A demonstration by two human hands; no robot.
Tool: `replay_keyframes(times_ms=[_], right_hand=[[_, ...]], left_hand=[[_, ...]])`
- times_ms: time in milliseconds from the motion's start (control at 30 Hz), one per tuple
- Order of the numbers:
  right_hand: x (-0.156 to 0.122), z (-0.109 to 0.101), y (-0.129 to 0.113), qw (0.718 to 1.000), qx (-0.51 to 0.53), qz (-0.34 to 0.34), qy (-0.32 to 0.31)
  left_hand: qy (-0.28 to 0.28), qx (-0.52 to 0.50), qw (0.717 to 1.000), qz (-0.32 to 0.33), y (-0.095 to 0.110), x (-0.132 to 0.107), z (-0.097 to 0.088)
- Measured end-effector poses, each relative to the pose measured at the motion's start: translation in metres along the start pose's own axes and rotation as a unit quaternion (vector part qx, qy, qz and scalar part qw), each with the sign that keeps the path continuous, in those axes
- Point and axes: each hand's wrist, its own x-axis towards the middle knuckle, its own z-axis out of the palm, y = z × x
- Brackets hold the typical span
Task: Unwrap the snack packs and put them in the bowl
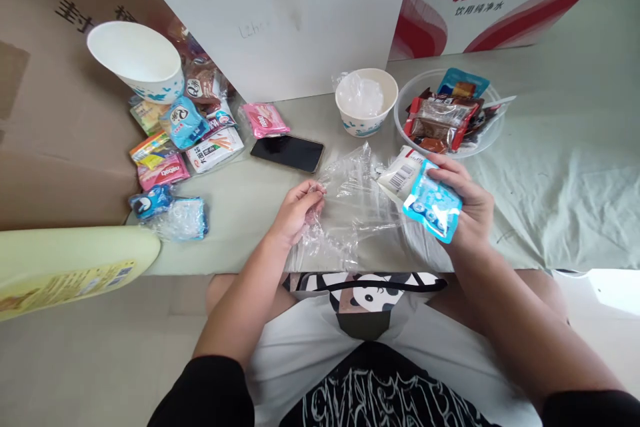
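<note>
Bag [357, 203], left end in left hand [299, 210], 2 packets [434, 203] in right hand [473, 203].

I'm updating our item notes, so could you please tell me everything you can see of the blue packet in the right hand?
The blue packet is small and light blue, with a glossy, foil-like surface, curving sides, a brighter blue border and print too small to read. No opening shows, though the right hand covers part of its upper edge. Held tilted, it overlaps a pale packet with a barcode, to the right of the clear plastic bag; whether it touches that bag is unclear.
</note>
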Motion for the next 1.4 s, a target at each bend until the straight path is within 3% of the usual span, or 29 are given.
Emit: replay_keyframes(times_ms=[200, 367, 433, 533, 600, 700, 833, 900, 967, 1033, 1100, 1167, 1267, 1400], right_hand=[[0.012, -0.011, -0.023, 0.993, -0.014, -0.053, 0.106], [0.065, -0.034, -0.017, 0.971, -0.125, -0.131, 0.158], [0.093, -0.045, -0.009, 0.965, -0.195, -0.132, 0.116], [0.115, -0.053, -0.007, 0.951, -0.3, -0.07, -0.007], [0.105, -0.051, -0.016, 0.944, -0.322, -0.076, -0.013], [0.054, -0.039, -0.034, 0.946, -0.277, -0.165, -0.026], [-0.039, -0.017, -0.046, 0.943, -0.213, -0.187, -0.177], [-0.076, -0.007, -0.045, 0.947, -0.209, -0.18, -0.166], [-0.098, -0.002, -0.041, 0.961, -0.215, -0.145, -0.101], [-0.108, 0.001, -0.036, 0.975, -0.213, -0.063, 0.0], [-0.108, 0.002, -0.031, 0.984, -0.17, 0.034, 0.043], [-0.104, 0.005, -0.026, 0.99, -0.095, 0.102, -0.016], [-0.097, 0.015, -0.021, 0.981, 0.013, 0.145, -0.129], [-0.092, 0.024, -0.021, 0.966, 0.087, 0.221, -0.103]], left_hand=[[-0.012, -0.023, 0.999, 0.023, -0.006, -0.002, -0.002], [-0.03, -0.014, 0.999, 0.032, -0.006, -0.004, -0.002], [-0.032, -0.01, 0.999, 0.031, -0.004, -0.005, -0.001], [-0.037, -0.012, 0.999, 0.028, -0.002, -0.007, -0.001], [-0.039, -0.01, 0.999, 0.025, -0.002, -0.007, -0.002], [-0.031, -0.003, 0.999, 0.03, -0.002, -0.006, -0.004], [-0.016, -0.002, 0.998, 0.065, -0.004, -0.003, -0.004], [-0.007, -0.015, 0.997, 0.072, -0.005, -0.003, -0.002], [0.003, -0.049, 0.997, 0.063, -0.004, -0.006, 0.001], [0.006, -0.097, 0.994, 0.048, -0.003, -0.011, 0.003], [-0.005, -0.142, 0.989, 0.034, -0.002, -0.018, 0.005], [-0.036, -0.166, 0.985, 0.015, -0.001, -0.025, 0.006], [-0.077, -0.189, 0.979, -0.009, 0.0, -0.032, 0.006], [-0.091, -0.229, 0.969, 0.01, 0.0, -0.033, 0.005]])
